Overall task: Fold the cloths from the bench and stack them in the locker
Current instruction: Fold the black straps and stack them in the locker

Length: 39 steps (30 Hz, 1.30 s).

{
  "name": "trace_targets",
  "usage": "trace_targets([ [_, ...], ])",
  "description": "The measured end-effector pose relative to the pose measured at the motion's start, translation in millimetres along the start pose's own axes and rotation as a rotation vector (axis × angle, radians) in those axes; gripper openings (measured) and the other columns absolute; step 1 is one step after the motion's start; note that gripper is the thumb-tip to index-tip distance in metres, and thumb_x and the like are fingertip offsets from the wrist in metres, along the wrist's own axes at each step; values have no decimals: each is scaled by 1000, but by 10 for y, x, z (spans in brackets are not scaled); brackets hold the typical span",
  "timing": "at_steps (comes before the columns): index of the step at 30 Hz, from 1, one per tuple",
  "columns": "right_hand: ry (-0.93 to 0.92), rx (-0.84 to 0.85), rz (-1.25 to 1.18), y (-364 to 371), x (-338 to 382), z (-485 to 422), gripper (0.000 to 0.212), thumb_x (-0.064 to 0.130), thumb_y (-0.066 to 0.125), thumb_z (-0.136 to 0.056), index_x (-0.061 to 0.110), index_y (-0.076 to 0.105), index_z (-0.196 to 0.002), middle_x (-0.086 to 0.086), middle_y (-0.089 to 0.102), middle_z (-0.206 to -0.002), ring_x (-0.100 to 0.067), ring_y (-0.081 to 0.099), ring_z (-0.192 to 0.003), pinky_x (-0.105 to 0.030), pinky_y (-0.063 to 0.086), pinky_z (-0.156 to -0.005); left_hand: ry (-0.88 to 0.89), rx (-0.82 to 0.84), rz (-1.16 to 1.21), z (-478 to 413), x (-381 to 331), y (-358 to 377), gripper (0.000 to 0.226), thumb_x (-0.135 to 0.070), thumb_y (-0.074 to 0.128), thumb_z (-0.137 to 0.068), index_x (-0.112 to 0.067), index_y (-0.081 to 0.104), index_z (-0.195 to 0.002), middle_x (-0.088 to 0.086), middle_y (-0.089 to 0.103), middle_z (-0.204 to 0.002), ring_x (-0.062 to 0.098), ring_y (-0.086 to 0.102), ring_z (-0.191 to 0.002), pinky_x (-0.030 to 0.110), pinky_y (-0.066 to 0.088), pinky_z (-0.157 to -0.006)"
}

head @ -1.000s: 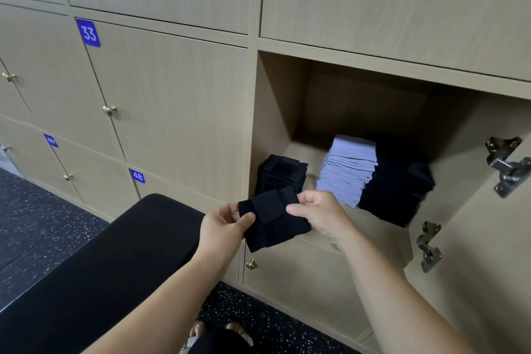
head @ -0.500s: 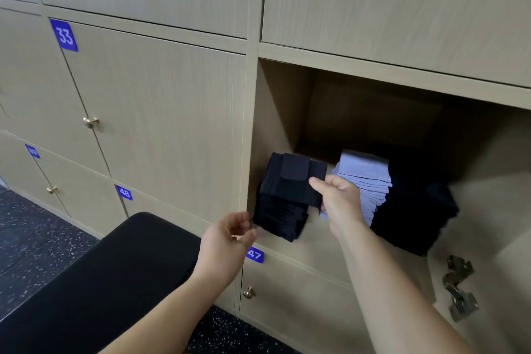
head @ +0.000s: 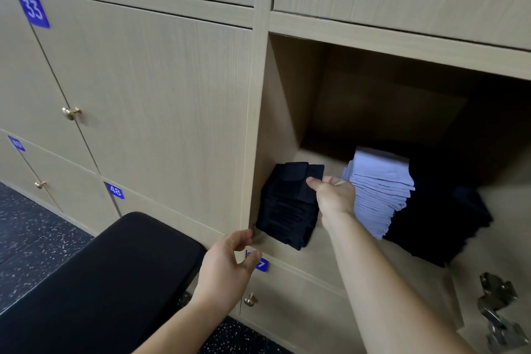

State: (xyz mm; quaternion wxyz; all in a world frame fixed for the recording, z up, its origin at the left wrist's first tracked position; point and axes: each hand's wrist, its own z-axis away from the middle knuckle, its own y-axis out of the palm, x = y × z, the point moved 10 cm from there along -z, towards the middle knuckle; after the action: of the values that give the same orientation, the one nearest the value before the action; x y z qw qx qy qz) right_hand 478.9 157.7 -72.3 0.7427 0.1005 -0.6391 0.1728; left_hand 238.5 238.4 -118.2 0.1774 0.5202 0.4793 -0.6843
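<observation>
- Folded black cloth is pinched by right hand atop black stack, beside left wall of wooden locker.
- Left hand is held loosely curled, empty, at front edge.

Bare forearms, bare left hand and right hand.

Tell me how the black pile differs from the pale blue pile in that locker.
The black pile is near-black; the pale blue pile is light. The black pile sits by the locker left wall, the pale blue pile nearer the middle. The right hand pinches the black pile's top cloth; nothing grips the pale blue pile. Both are stacks of folded cloths.
</observation>
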Motion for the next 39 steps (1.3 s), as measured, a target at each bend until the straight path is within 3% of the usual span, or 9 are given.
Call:
trace_targets([
  [4, -68, -33, 209, -15, -22, -73, 18, 20, 75, -80, 19, 62, -68, 1, 68, -70, -27, 69, -76, -46, 58, -78, 12, 11, -22, 4, -1, 51, 40, -26, 70, -89, -28, 59, -127, -21, 62, -110, -6, 54, -106, 10, 37, -86],
  [11, -141, -100, 576, -78, 79, 6, 25, 40, 72, -80, 23, 65, -97, 8, 64, -82, -22, 64, -88, -29, 42, -66, 10, 30, -8, 2, 16, 106, 42, -27, 69, -89, -28, 59, -130, -21, 63, -110, -9, 53, -104, 3, 36, -79],
  [16, -233, -120, 614, -156, 176, 87, 50, 40, 70, -83, 24, 56, -129, 3, 61, -118, -20, 59, -108, -29, 39, -75, -29, 65, 45, 19, 49, 232, 43, -24, 68, -90, -25, 57, -132, -18, 63, -116, -4, 57, -105, -4, 38, -66],
  [19, -355, -126, 642, -196, 247, 170, 39, 41, 67, -84, 29, 61, -122, 6, 54, -114, -17, 54, -111, -30, 43, -78, -19, 86, 54, 61, 9, 334, 47, -25, 67, -91, -24, 53, -136, -15, 62, -123, -3, 54, -113, -7, 34, -73],
  [21, -455, -59, 685, -148, 274, 228, 35, 41, 66, -85, 32, 64, -119, 11, 51, -111, -14, 46, -115, -33, 43, -88, -19, 103, 71, 84, -15, 409, 50, -25, 66, -92, -23, 50, -139, -14, 59, -130, -3, 52, -117, 1, 35, -87],
  [26, -646, 116, 882, 32, 241, 325, 37, 35, 59, -93, 31, 60, -130, 8, 51, -135, -13, 34, -129, -31, 29, -107, 9, 139, 58, 118, -81, 634, 61, -28, 62, -95, -20, 35, -149, -9, 42, -149, 2, 41, -131, 10, 28, -99],
  [30, -724, 223, 1034, 163, 187, 354, 40, 35, 49, -99, 35, 49, -139, 6, 35, -153, -13, 20, -143, -34, 16, -114, 19, 179, -13, 117, -110, 828, 75, -35, 57, -97, -19, 13, -156, -6, 16, -162, 7, 13, -149, 17, 14, -116],
  [34, -732, 297, 1093, 267, 101, 336, 41, 37, 42, -101, 38, 43, -142, 6, 33, -155, -13, 22, -144, -30, 14, -113, -21, 227, 5, 81, -106, 1028, 83, -33, 51, -100, -16, -7, -155, -2, -6, -164, 8, -3, -150, 7, -1, -103],
  [39, -725, 304, 1147, 313, 50, 301, 42, 45, 41, -100, 38, 45, -141, 7, 34, -155, -13, 26, -142, -29, 15, -111, -72, 282, 34, -29, -64, 1236, 80, -28, 48, -102, -12, -10, -154, 6, -13, -163, 14, 7, -150, 3, 9, -97],
])
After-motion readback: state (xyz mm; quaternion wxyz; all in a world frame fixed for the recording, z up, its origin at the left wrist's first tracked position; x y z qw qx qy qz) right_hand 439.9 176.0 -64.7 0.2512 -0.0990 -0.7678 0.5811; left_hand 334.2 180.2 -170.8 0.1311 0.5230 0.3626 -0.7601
